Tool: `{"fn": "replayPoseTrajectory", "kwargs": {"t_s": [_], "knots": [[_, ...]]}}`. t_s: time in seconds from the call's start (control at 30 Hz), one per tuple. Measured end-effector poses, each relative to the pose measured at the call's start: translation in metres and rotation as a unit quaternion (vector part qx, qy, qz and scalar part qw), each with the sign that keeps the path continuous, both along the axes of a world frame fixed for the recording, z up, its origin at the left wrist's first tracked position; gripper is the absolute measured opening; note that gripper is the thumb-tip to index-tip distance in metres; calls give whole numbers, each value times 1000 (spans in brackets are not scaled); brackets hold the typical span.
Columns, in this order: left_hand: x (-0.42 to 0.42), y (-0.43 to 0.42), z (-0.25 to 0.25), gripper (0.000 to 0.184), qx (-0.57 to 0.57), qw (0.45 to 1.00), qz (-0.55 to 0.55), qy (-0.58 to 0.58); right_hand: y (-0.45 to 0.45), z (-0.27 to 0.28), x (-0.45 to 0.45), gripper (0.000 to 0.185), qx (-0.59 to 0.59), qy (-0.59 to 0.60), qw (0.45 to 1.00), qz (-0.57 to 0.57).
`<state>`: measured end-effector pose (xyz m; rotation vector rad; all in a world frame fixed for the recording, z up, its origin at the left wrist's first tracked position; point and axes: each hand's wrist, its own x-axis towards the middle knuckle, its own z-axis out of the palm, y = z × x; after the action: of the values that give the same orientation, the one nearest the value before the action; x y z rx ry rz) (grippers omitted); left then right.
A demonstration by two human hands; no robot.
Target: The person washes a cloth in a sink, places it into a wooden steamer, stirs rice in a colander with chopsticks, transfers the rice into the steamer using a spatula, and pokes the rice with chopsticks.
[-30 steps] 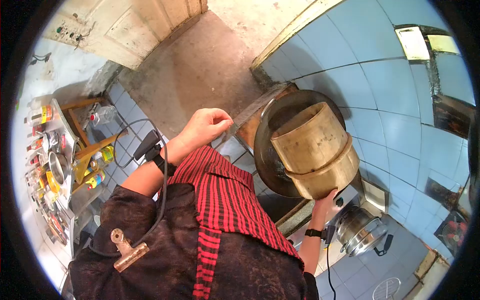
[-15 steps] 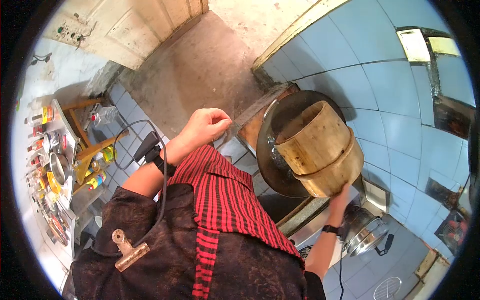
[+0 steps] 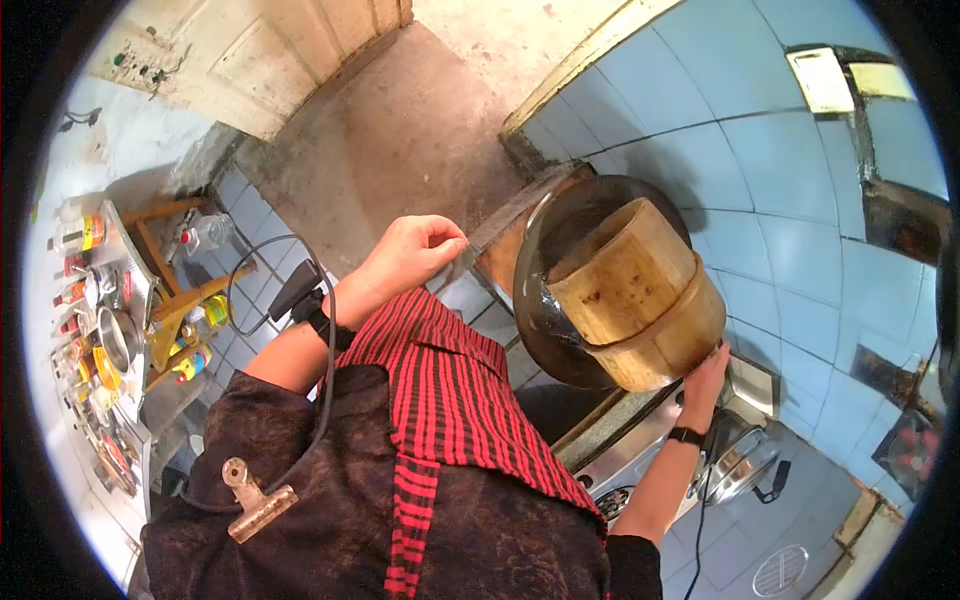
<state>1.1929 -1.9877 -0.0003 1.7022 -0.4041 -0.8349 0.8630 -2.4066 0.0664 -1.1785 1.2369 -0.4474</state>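
Observation:
A wooden barrel steamer (image 3: 640,300) with a band around it leans, tilted, over a large dark wok (image 3: 545,320). My right hand (image 3: 708,375) grips its near right edge; the fingertips are partly hidden behind the wood. Away from the steamer, to the left of the wok, my left hand (image 3: 415,248) is raised in front of the red-and-black striped apron (image 3: 450,410). Its fingers are curled in toward the thumb, and I see nothing held in them.
A lidded metal pot (image 3: 740,460) stands near my right forearm. On the left, a table (image 3: 140,290) carries bottles, jars and a metal bowl (image 3: 118,338). Blue tiled wall (image 3: 780,180) rises behind the wok. A cable (image 3: 325,390) runs along my left arm.
My right hand has moved up and right along the steamer's edge. The steamer has shifted slightly within the view. My left hand stays in nearly the same place.

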Motion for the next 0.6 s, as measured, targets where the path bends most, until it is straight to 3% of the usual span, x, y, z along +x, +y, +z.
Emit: {"fn": "replayPoseTrajectory", "kwargs": {"t_s": [0.03, 0.07, 0.1, 0.17, 0.2, 0.33, 0.4, 0.5, 0.53, 0.6], "knots": [[0, 3, 1, 22, 12, 1000, -3, 0, 0, 4, 2, 63, 46, -63, 996, 47], [-1, 6, 0, 22, 12, 1000, 2, 1, 7, 1, 3, 58, -45, -7, 992, 117], [-2, 12, -2, 22, 12, 1000, 11, 2, 22, -14, 0, 58, -46, -6, 992, 120], [-4, 14, -6, 22, 13, 1000, 22, 6, 41, -51, -20, 59, -62, 30, 987, -146], [-5, 15, -8, 22, 13, 1000, 25, 3, 56, -40, -14, 62, -9, -4, 998, -65], [-8, 16, -11, 22, 0, 1000, 17, 15, 29, -38, -8, 65, -46, 90, 990, -97], [-6, 14, -3, 22, 4, 1000, 11, 1, 10, -31, 0, 73, -96, 67, 993, -5], [-5, 13, 0, 22, 9, 1000, 13, -8, -6, -7, 21, 71, -26, 77, 997, -14], [-5, 13, 0, 22, 5, 1000, 19, -2, -14, -6, 18, 70, 28, -18, 999, 26], [-5, 15, -5, 22, -3, 999, 33, 13, -5, 6, 12, 69, 71, -64, 995, 35]]}}
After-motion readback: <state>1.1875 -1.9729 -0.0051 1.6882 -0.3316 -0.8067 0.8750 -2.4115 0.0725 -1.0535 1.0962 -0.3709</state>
